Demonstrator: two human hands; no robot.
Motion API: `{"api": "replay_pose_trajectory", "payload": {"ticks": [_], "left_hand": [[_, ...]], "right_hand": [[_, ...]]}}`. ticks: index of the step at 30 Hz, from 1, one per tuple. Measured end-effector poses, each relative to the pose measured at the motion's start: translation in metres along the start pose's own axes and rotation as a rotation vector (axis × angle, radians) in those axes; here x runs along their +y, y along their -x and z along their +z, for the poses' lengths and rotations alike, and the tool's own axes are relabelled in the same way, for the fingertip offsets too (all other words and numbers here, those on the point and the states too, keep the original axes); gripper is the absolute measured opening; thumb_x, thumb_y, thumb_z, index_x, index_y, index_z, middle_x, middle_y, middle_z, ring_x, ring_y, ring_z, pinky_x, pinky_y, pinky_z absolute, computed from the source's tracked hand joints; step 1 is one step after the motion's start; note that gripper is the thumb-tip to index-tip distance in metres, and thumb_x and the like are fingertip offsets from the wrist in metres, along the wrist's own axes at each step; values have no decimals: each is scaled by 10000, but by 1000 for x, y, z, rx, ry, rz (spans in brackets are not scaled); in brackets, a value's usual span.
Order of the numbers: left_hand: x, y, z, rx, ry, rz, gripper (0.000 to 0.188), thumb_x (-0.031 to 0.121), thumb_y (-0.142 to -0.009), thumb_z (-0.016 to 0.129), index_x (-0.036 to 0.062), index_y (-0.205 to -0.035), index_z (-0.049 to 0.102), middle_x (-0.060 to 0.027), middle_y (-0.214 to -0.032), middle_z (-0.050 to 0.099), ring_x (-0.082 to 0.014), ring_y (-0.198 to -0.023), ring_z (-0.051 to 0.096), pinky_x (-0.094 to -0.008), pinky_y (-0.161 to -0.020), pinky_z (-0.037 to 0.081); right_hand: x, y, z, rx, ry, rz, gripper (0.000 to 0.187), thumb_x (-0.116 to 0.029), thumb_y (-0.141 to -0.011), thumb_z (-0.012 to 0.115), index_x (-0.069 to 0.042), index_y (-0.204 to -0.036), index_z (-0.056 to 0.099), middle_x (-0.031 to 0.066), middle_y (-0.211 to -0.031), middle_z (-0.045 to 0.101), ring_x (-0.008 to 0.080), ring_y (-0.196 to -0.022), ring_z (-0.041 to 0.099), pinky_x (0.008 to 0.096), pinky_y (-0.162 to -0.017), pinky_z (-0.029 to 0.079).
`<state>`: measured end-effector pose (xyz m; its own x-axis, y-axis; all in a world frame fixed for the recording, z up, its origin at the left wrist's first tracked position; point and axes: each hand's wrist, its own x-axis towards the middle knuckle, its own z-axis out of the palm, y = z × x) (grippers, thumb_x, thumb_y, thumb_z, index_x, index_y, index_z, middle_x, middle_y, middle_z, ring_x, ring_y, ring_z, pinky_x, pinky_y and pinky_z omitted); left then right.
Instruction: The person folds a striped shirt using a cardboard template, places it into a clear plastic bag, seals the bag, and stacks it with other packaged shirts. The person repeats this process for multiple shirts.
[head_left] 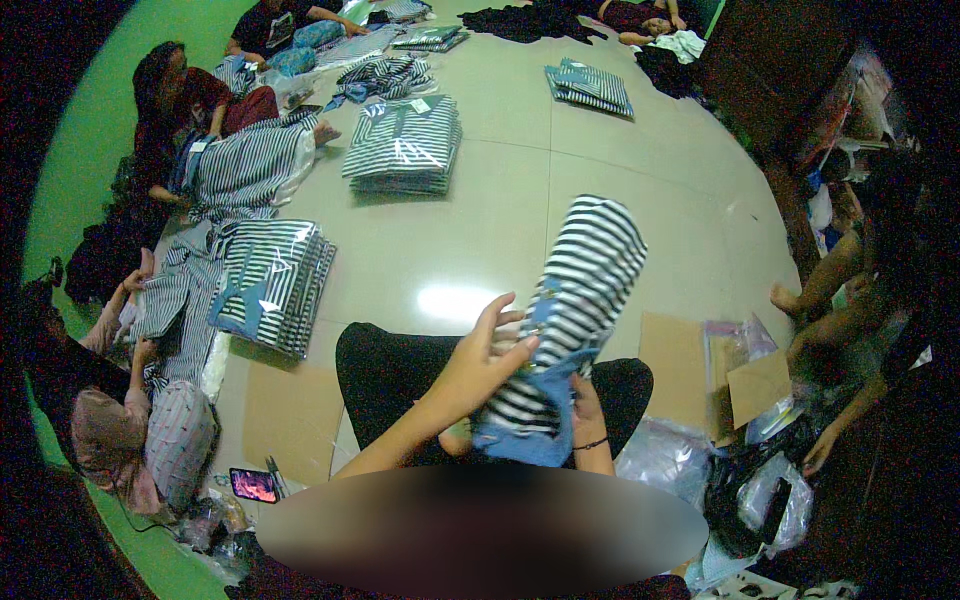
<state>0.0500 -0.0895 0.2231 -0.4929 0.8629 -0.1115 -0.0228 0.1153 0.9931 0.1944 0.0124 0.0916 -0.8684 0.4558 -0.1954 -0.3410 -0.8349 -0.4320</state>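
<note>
A black-and-white striped shirt [590, 270] with blue denim trim is folded into a long bundle above my lap, tilted up to the right. My right hand [588, 408], with a dark band at its wrist, grips the lower right side by the denim part; some of its fingers are hidden behind the cloth. At the shirt's left edge is my left hand [488, 352], its fingers spread and its thumb against the striped cloth.
Stacks of bagged striped shirts stand at left [275, 285] and farther off [405, 145]. A smaller pile [590, 88] lies at the back. Cardboard [672, 370], plastic bags [665, 460] and a phone [254, 486] lie nearby. Several people sit around, some handling striped garments.
</note>
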Motion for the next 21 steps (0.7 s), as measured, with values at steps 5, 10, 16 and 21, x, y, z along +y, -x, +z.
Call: {"api": "replay_pose_trajectory", "payload": {"ticks": [5,10,16,21], "left_hand": [[12,26,-17,-70,-278,85,226,195,-724,605,-1,-828,560,-74,-745,573,-117,-690,544,-229,-617,422],[-5,28,3,118,-401,370,264,168,-689,621,7,-881,538,-107,-749,562,-201,-709,556,-277,-645,432],[-20,18,-4,62,-969,628,221,64,-618,566,57,-832,514,-83,-802,513,-252,-830,496,-392,-816,355],[-27,3,-8,220,-803,519,205,140,-677,569,73,-863,515,-70,-809,487,-290,-892,431,-391,-862,297]], "right_hand": [[-30,11,-27,175,-66,-27,384,-294,-753,529,-11,-1013,510,166,-972,557,289,-839,563,405,-767,458],[-25,4,-56,47,-136,-3,397,-331,-794,454,-25,-1042,498,127,-987,551,249,-877,541,375,-796,443],[-22,13,-47,-88,62,-173,446,-318,-818,457,-13,-1140,410,140,-1106,482,258,-1017,467,367,-899,366],[-16,25,-12,144,-43,-29,350,-142,-717,576,-28,-1035,484,103,-976,558,231,-892,540,361,-801,447]]}}
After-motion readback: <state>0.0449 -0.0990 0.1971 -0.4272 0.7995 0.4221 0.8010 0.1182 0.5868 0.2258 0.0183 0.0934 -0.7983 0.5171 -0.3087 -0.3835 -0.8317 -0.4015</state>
